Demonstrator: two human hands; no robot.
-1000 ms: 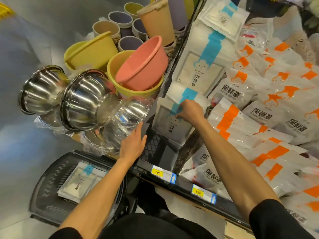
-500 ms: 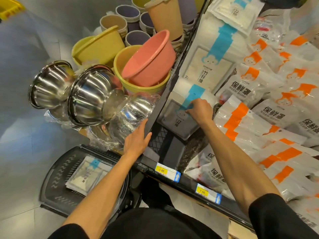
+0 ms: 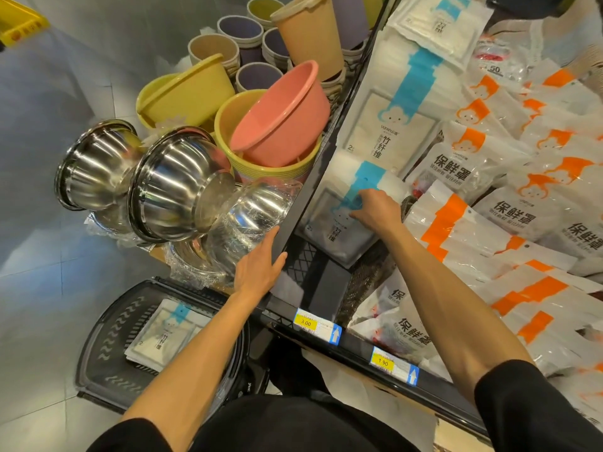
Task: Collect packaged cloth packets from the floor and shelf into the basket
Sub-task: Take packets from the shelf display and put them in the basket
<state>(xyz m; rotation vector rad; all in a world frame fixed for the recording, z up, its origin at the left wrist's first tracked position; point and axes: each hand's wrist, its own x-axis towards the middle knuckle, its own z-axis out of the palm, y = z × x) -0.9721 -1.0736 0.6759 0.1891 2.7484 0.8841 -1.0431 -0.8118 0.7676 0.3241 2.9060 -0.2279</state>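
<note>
Near left on the floor, black basket [image 3: 107, 353] with one flat cloth packet [image 3: 166, 331] inside: white, blue band, 竹纤维 in black. On the near shelf rail, yellow price tags [image 3: 305, 322] reading 3.00 and 1.90. Left hand [image 3: 257, 269] flat against the black shelf divider [image 3: 301, 203], fingers straight, gripping nothing. Right hand [image 3: 375, 212] just beyond, fingers curled onto a shelf packet [image 3: 336, 233]: clear wrap, white cloth, blue strip with a cloud face, "2" and 竹纤维 lower down. Farther, a stack [image 3: 391, 125] of the same packets, marked likewise. Right of these, orange-and-white bags [image 3: 509, 220] printed 保鲜罩. Left of the divider, steel bowls [image 3: 176, 184] and a pink basin [image 3: 280, 119].
</note>
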